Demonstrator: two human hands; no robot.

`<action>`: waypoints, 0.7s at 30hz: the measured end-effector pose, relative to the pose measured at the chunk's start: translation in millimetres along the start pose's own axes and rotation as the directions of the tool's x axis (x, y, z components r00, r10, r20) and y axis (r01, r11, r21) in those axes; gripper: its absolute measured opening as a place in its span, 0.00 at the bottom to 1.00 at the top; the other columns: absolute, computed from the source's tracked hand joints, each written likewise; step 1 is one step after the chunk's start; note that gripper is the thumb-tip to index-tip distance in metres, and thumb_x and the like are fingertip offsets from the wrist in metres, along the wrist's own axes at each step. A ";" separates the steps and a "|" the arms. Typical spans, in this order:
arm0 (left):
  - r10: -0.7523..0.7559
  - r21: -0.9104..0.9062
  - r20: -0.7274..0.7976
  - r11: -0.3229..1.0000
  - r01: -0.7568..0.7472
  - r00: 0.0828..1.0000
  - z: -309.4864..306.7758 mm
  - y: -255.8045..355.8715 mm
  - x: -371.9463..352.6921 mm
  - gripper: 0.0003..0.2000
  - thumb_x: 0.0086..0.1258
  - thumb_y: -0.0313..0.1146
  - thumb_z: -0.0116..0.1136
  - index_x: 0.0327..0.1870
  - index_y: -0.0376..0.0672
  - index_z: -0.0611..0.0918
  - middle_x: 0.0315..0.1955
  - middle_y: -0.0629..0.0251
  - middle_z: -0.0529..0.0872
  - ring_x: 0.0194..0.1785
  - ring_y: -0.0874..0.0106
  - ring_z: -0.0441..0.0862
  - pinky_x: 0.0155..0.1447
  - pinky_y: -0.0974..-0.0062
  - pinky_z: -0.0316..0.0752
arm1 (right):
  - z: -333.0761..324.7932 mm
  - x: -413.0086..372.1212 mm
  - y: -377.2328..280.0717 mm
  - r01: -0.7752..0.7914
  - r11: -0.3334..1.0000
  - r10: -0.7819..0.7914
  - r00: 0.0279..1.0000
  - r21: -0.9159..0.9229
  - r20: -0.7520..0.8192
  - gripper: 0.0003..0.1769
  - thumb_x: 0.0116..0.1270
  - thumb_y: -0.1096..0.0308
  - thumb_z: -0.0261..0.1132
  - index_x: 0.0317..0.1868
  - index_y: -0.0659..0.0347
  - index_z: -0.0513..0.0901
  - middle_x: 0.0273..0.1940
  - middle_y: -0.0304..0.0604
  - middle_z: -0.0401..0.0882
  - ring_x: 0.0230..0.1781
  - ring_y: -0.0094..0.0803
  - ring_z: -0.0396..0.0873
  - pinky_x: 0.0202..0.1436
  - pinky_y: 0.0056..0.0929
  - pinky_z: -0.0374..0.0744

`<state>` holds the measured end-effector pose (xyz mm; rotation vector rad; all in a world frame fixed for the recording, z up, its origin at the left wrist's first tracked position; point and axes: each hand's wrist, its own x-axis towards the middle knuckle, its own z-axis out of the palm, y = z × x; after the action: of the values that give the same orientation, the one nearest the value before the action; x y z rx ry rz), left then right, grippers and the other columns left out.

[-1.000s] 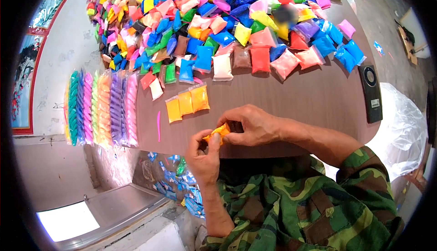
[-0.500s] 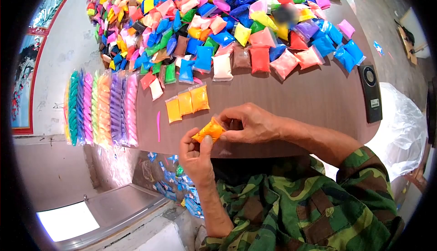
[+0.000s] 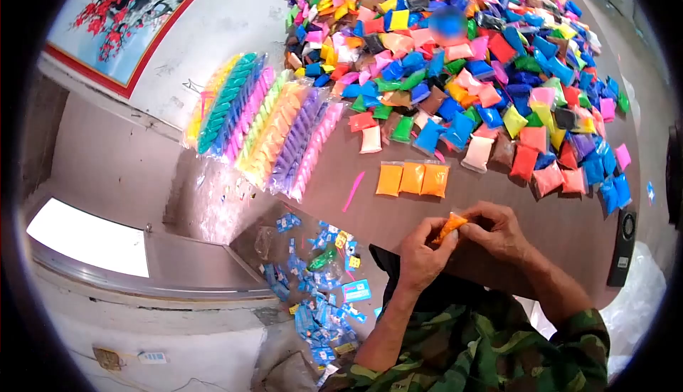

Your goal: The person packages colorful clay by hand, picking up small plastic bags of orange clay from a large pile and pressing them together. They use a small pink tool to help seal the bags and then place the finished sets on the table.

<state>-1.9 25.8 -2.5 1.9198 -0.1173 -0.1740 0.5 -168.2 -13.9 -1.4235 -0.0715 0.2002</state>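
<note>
Between my two hands is a small clear packet of orange clay-like stuff (image 3: pixel 449 227), held up over the table's near edge. My left hand (image 3: pixel 425 250) pinches its left end with thumb and fingers. The fingers of my right hand (image 3: pixel 496 231) close on its right end and hide part of it. Just beyond my hands, three flat orange packets (image 3: pixel 412 178) lie side by side on the brown table (image 3: pixel 491 191). A thin pink plastic stick (image 3: pixel 353 191) rests to their left.
A large heap of colourful packets (image 3: pixel 523 157) covers the far part of the table. Bagged twisted strips (image 3: pixel 284 132) in several colours lie at the left edge. A black phone-like device (image 3: pixel 622 248) sits at the right edge. Blue wrappers (image 3: pixel 320 321) litter the floor at lower left.
The head view has swung left, so the table and hands appear further right. Both hands still grip the orange packet, which now looks narrower and shows less of its face.
</note>
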 end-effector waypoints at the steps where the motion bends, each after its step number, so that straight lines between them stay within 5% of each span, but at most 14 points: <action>1: 0.009 0.024 0.009 1.000 -0.010 1.000 -1.3 2.8 0.9 0.14 0.74 0.30 0.68 0.56 0.34 0.83 0.47 0.62 0.89 0.48 0.75 0.87 0.55 0.75 0.83 | 1.4 0.1 0.4 0.025 1.000 -0.025 1.000 -0.005 -0.020 0.12 0.72 0.69 0.71 0.50 0.68 0.87 0.42 0.37 0.87 0.44 0.21 0.83 0.50 0.25 0.82; 3: 0.029 0.069 0.032 0.997 -0.031 0.999 -2.3 8.0 3.3 0.15 0.74 0.30 0.68 0.57 0.34 0.83 0.48 0.62 0.89 0.48 0.75 0.87 0.55 0.75 0.83 | 0.5 -1.0 7.5 0.049 0.998 -0.051 0.998 -0.040 -0.037 0.12 0.72 0.70 0.71 0.51 0.68 0.87 0.43 0.38 0.88 0.45 0.22 0.83 0.51 0.26 0.82; 7: 0.036 -0.169 0.052 0.985 -0.027 0.998 -2.0 -7.6 10.0 0.15 0.74 0.31 0.67 0.59 0.36 0.84 0.45 0.62 0.91 0.48 0.75 0.87 0.54 0.74 0.83 | 0.2 0.7 15.9 0.070 0.995 -0.076 0.993 -0.070 -0.091 0.12 0.72 0.71 0.71 0.53 0.67 0.87 0.44 0.39 0.88 0.45 0.23 0.84 0.52 0.26 0.82; 8: 0.036 -0.082 0.052 0.996 -0.031 0.998 -4.7 -4.0 10.5 0.15 0.75 0.31 0.67 0.58 0.36 0.84 0.44 0.63 0.91 0.47 0.76 0.87 0.54 0.75 0.83 | -0.3 0.9 14.5 0.097 0.988 -0.107 0.991 -0.117 -0.084 0.13 0.73 0.70 0.70 0.53 0.67 0.87 0.44 0.39 0.88 0.45 0.23 0.84 0.52 0.26 0.83; 9: 0.035 0.002 0.057 0.999 -0.036 0.998 -6.9 0.9 10.8 0.14 0.76 0.32 0.66 0.58 0.35 0.85 0.42 0.63 0.91 0.46 0.76 0.87 0.53 0.75 0.83 | 1.3 0.3 15.6 0.047 0.994 -0.056 0.994 -0.095 -0.098 0.13 0.74 0.70 0.70 0.54 0.67 0.86 0.45 0.39 0.88 0.46 0.22 0.83 0.52 0.26 0.82; 17: 0.069 -0.248 -0.051 0.965 -0.080 0.996 16.1 -11.7 2.1 0.12 0.78 0.34 0.64 0.54 0.35 0.85 0.39 0.64 0.91 0.42 0.77 0.87 0.48 0.76 0.83 | 20.3 -19.4 -15.8 -0.055 0.953 0.111 0.978 0.299 -0.174 0.17 0.75 0.71 0.69 0.60 0.67 0.82 0.49 0.40 0.86 0.46 0.24 0.83 0.53 0.27 0.83; 21: 0.062 -0.239 -0.005 0.969 -0.061 0.998 18.8 -6.8 -3.4 0.13 0.77 0.35 0.64 0.54 0.36 0.85 0.39 0.61 0.91 0.40 0.75 0.88 0.46 0.74 0.83 | 21.2 -28.6 18.7 0.100 0.978 -0.040 0.949 0.180 -0.312 0.13 0.75 0.72 0.69 0.57 0.66 0.83 0.47 0.37 0.85 0.45 0.22 0.83 0.52 0.24 0.83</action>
<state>-8.6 11.4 -15.1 1.6732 -0.1506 -0.1427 -33.0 -150.2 -27.2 -1.2399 0.1501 -0.0745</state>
